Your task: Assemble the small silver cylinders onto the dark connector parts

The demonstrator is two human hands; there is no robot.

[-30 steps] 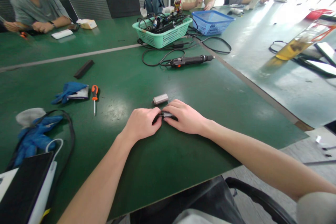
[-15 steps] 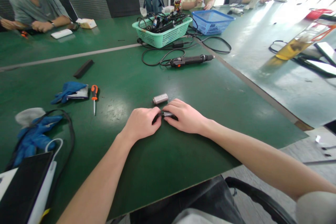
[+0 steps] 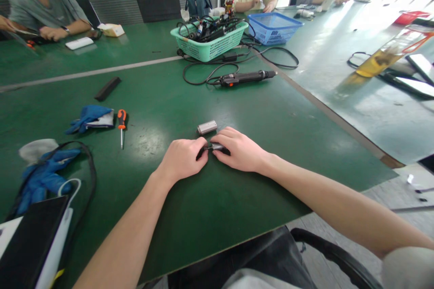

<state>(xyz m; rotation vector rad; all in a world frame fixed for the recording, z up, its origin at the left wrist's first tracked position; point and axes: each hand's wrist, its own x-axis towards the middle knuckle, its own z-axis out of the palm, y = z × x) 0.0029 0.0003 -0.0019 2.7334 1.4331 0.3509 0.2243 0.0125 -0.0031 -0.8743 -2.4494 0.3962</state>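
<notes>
My left hand is closed on a small dark part, mostly hidden by the fingers. Facing it, my right hand grips a small silver-grey cylinder with a dark end under the palm. A thin rod spans the narrow gap between the two pieces. Just beyond my fingertips, a pinkish-silver metal cylinder lies on the green tabletop.
An orange-handled screwdriver and blue gloves lie left. A corded black electric screwdriver rests ahead, before a green basket of cabled tools and a blue basket. Several people sit across the table. A phone is near left.
The gap between the two small pieces has widened slightly, showing more of the thin rod. At far left, the other person's hand has moved.
</notes>
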